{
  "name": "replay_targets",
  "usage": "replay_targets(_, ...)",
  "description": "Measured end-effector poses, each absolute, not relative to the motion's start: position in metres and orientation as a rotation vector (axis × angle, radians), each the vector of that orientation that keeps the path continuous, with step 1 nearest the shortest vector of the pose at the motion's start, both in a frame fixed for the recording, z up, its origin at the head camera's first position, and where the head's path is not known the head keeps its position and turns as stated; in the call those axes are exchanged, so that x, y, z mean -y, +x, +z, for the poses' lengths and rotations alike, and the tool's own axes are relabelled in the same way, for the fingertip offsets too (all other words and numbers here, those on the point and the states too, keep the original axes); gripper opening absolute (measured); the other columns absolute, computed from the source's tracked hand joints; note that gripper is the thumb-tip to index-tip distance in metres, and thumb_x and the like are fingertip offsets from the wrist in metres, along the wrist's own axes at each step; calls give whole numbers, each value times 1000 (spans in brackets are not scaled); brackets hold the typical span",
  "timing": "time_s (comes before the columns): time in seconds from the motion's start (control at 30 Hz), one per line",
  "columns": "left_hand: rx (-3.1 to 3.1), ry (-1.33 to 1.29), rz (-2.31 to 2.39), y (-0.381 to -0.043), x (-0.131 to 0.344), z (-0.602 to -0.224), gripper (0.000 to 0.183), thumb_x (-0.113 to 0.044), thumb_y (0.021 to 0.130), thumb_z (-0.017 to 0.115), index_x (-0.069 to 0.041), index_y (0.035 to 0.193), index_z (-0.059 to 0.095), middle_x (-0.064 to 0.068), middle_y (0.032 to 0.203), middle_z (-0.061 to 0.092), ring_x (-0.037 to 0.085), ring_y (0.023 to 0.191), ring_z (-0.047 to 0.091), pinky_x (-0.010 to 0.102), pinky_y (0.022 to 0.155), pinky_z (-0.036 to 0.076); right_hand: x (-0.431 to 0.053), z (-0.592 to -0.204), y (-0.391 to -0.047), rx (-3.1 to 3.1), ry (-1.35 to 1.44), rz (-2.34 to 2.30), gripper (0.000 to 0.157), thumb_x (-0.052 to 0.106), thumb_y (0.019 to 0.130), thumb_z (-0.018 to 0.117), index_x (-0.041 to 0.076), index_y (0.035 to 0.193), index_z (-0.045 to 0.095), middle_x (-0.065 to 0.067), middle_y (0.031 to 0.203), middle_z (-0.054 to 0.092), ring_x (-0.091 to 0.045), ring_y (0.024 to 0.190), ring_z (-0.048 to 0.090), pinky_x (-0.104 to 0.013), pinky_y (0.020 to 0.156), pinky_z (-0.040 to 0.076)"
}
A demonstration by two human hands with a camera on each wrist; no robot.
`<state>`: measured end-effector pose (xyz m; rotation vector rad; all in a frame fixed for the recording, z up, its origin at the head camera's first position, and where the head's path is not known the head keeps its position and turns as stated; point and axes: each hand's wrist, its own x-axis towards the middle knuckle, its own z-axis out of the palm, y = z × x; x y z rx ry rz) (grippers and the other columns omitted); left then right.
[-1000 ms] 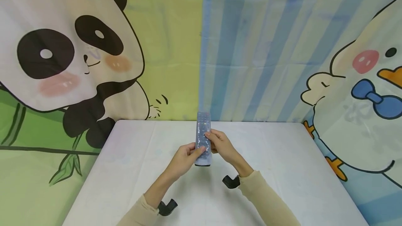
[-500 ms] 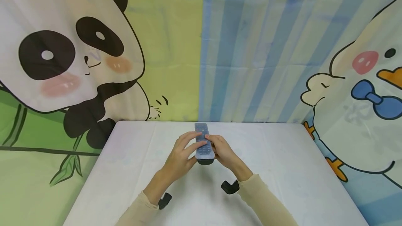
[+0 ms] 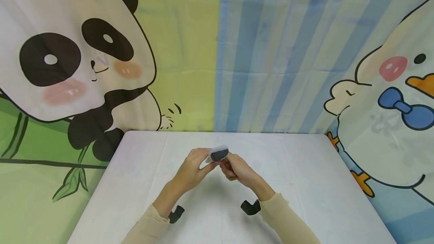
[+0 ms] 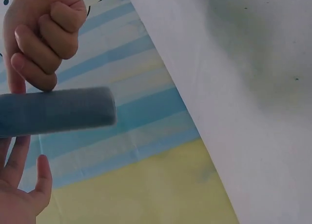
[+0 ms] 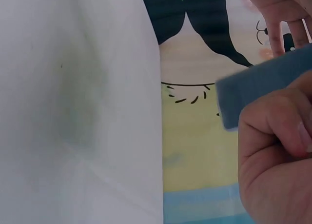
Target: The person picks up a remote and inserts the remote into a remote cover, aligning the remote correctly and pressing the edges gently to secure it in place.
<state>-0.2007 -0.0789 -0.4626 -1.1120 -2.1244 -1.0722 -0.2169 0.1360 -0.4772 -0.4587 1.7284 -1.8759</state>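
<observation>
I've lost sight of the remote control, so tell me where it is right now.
In the head view the remote control is held up between the left hand and the right hand, above the middle of the white table, its end towards the camera.

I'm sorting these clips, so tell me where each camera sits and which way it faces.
Head: worn high, looking forward and down at the table; shows both forearms, left hand, right hand.
Left wrist: looks past the remote to the striped backdrop; both hands' fingers show.
Right wrist: looks toward the panda backdrop; both hands' fingers show.
Shared: all see the remote.
</observation>
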Motion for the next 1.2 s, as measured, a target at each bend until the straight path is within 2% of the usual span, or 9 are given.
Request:
replay_targets(0.17, 2221, -1013, -1307, -197, 81, -462, 26, -11, 89, 77, -6, 111, 64, 0, 101, 68, 17, 96, 66, 41, 80, 57, -143, -475, -212, -1865, -588, -1766, 70, 60, 105, 30, 2, 70, 48, 1, 49, 36, -11, 39, 27, -29, 39, 21)
replay_targets(0.3, 2329, -909, -1543, -194, 81, -461, 24, -21, 96, 71, -6, 113, 63, -2, 100, 68, 13, 93, 66, 40, 80, 57, -150, -466, -210, -1964, -634, -1806, 68, 53, 107, 35, -6, 75, 49, -1, 49, 36, -12, 40, 26, -27, 40, 22)
replay_targets(0.43, 2393, -804, -1769, -191, 81, -462, 29, -27, 100, 65, -6, 119, 60, 3, 107, 68, 17, 100, 67, 42, 88, 55, -152, -455, -207, -2104, -712, -1846, 55, 40, 108, 45, -6, 79, 51, 0, 51, 36, -12, 42, 26, -24, 42, 24)
replay_targets(0.63, 2405, -718, -2027, -189, 80, -463, 35, -28, 103, 59, -3, 128, 56, 13, 118, 65, 26, 109, 64, 44, 92, 53, -146, -443, -204, -2416, -921, -1850, 13, 7, 101, 60, 8, 88, 57, 1, 64, 47, -11, 52, 39, -25, 47, 33)
replay_targets(0.8, 2428, -687, -2077, -188, 78, -465, 39, -31, 104, 58, -4, 131, 55, 13, 122, 64, 27, 114, 62, 47, 95, 51, -137, -442, -203, -2610, -1109, -1822, 12, -8, 93, 66, 3, 95, 60, -4, 70, 53, -14, 57, 43, -24, 49, 37)
replay_targets(0.93, 2437, -709, -2096, -186, 77, -465, 42, -30, 101, 63, -4, 133, 54, 12, 123, 63, 26, 114, 62, 45, 95, 51, -135, -445, -206, -2698, -1263, -1799, 18, -11, 88, 70, 3, 96, 61, -6, 75, 55, -15, 59, 46, -25, 47, 39)
replay_targets(1.03, 2439, -729, -2085, -186, 77, -465, 45, -30, 99, 67, -4, 133, 53, 11, 123, 63, 25, 114, 62, 44, 96, 51, -134, -446, -207, -2817, -1470, -1737, 21, -8, 85, 75, 5, 98, 67, -7, 86, 59, -18, 66, 52, -26, 46, 42)
replay_targets(1.2, 2448, -679, -2039, -186, 77, -465, 44, -35, 97, 69, -8, 130, 56, 7, 117, 65, 22, 110, 65, 40, 92, 53, -136, -446, -209, -2983, -1867, -1465, 13, 6, 91, 75, 8, 104, 75, -8, 103, 61, -21, 84, 58, -24, 59, 47)
